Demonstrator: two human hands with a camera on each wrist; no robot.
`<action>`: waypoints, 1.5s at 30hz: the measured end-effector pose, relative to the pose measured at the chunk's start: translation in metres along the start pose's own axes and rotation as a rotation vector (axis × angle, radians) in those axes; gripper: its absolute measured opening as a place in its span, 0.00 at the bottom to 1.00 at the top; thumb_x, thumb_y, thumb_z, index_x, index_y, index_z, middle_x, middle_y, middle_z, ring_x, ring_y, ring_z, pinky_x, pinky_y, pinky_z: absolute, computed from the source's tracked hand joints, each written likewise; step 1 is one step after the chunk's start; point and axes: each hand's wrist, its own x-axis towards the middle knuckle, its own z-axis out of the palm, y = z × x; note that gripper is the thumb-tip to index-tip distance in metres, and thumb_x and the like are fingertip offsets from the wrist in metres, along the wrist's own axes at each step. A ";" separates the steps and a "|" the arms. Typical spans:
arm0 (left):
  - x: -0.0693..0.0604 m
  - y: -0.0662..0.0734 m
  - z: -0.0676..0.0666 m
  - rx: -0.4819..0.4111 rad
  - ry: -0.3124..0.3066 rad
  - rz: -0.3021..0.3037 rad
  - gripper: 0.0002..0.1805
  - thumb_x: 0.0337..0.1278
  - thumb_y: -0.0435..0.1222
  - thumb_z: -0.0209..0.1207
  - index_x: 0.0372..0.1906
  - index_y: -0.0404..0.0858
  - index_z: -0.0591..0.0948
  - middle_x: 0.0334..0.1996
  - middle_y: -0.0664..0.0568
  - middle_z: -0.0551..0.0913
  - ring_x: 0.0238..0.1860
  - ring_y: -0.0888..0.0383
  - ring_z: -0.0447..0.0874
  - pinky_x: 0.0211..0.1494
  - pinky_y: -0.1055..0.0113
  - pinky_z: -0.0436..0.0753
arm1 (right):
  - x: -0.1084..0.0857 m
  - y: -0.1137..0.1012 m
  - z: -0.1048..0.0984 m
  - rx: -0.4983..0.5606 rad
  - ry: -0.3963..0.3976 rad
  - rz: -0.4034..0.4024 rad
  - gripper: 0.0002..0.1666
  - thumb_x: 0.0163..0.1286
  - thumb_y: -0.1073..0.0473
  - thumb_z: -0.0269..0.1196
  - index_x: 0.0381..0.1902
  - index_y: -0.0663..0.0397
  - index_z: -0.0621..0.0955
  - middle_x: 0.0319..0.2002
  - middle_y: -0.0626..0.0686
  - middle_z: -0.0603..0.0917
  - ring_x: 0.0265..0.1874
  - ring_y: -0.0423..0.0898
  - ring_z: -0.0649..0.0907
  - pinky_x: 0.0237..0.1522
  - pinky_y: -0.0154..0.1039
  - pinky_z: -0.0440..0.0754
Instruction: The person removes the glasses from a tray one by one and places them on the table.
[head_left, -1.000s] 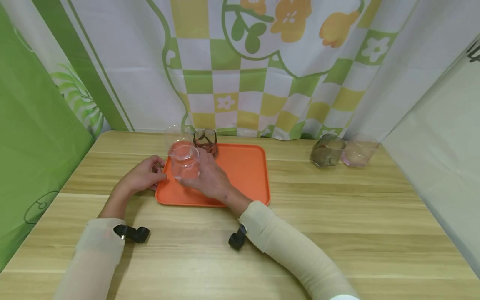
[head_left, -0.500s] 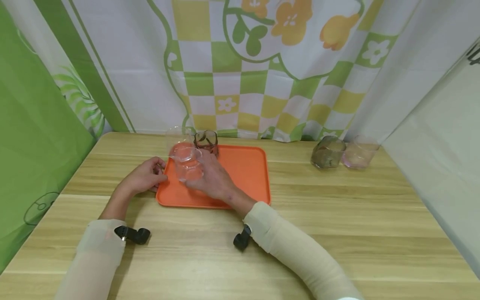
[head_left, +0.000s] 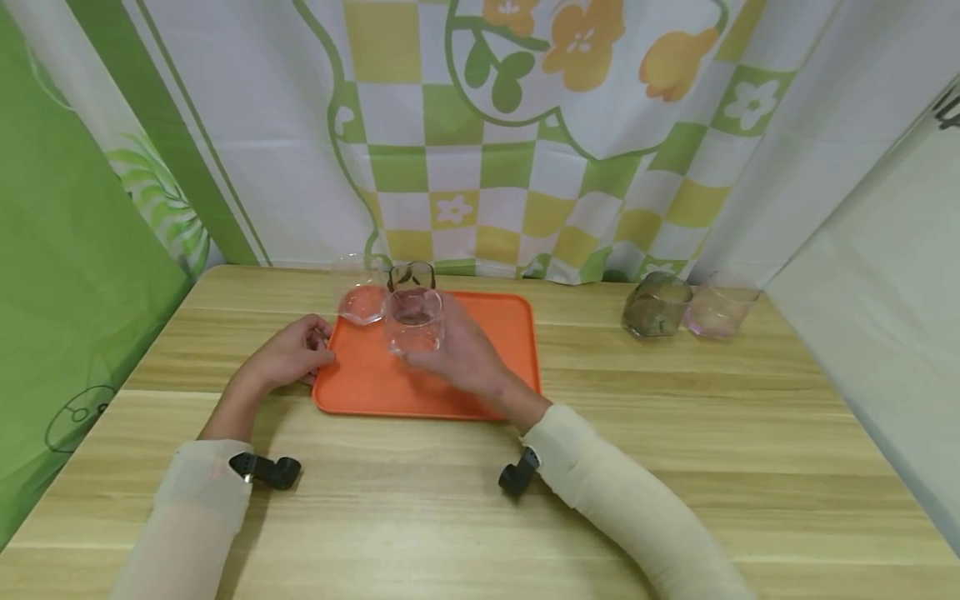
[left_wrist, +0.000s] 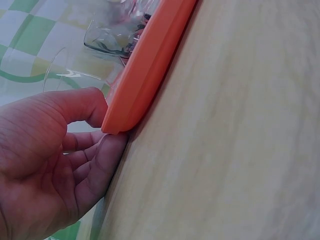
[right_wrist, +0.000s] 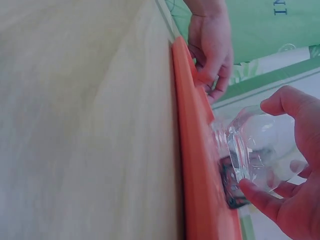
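My right hand [head_left: 468, 350] grips a clear glass [head_left: 415, 323] over the orange tray [head_left: 375, 383], in front of a dark tinted glass [head_left: 412, 275] at the tray's back. Thumb and fingers lie round the clear glass [right_wrist: 260, 145] in the right wrist view. A second clear glass [head_left: 360, 292] stands at the tray's back left corner. My left hand [head_left: 288, 354] is at the tray's left edge; in the left wrist view its thumb and curled index finger pinch the tray's rim [left_wrist: 135, 95].
A dark grey-green glass [head_left: 656, 305] and a pinkish glass [head_left: 720, 305] stand side by side at the back right of the wooden table [head_left: 675, 450]. Behind the table hangs a checked curtain [head_left: 510, 167], with a green cloth [head_left: 60, 275] on the left.
My right hand has moved to the right with the clear glass, from in front of the other clear glass to in front of the dark one. My left hand has stayed at the rim.
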 end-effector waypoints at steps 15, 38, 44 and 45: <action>0.000 -0.001 0.001 -0.013 -0.008 0.007 0.23 0.62 0.26 0.59 0.59 0.23 0.65 0.35 0.43 0.71 0.26 0.54 0.79 0.28 0.62 0.86 | -0.033 0.014 -0.068 -0.089 0.136 0.168 0.52 0.59 0.54 0.77 0.73 0.62 0.62 0.63 0.65 0.71 0.52 0.60 0.77 0.51 0.53 0.80; -0.001 0.001 -0.001 -0.031 -0.004 -0.002 0.23 0.61 0.25 0.59 0.57 0.23 0.65 0.35 0.42 0.70 0.27 0.54 0.80 0.29 0.63 0.86 | -0.063 0.064 -0.147 -0.186 0.290 0.301 0.50 0.60 0.56 0.75 0.71 0.66 0.61 0.61 0.68 0.70 0.55 0.64 0.76 0.54 0.58 0.78; -0.001 0.000 0.000 -0.022 -0.006 -0.007 0.23 0.61 0.25 0.59 0.58 0.23 0.65 0.35 0.42 0.71 0.27 0.54 0.80 0.29 0.63 0.86 | -0.066 0.075 -0.161 -0.201 0.305 0.325 0.49 0.61 0.58 0.75 0.70 0.68 0.61 0.62 0.70 0.71 0.56 0.66 0.77 0.57 0.59 0.77; -0.001 0.000 0.000 -0.024 -0.007 -0.006 0.23 0.61 0.25 0.59 0.58 0.23 0.65 0.35 0.43 0.71 0.27 0.54 0.80 0.29 0.63 0.86 | -0.067 0.077 -0.163 -0.206 0.306 0.332 0.49 0.61 0.57 0.75 0.71 0.69 0.61 0.62 0.70 0.71 0.56 0.66 0.77 0.57 0.59 0.76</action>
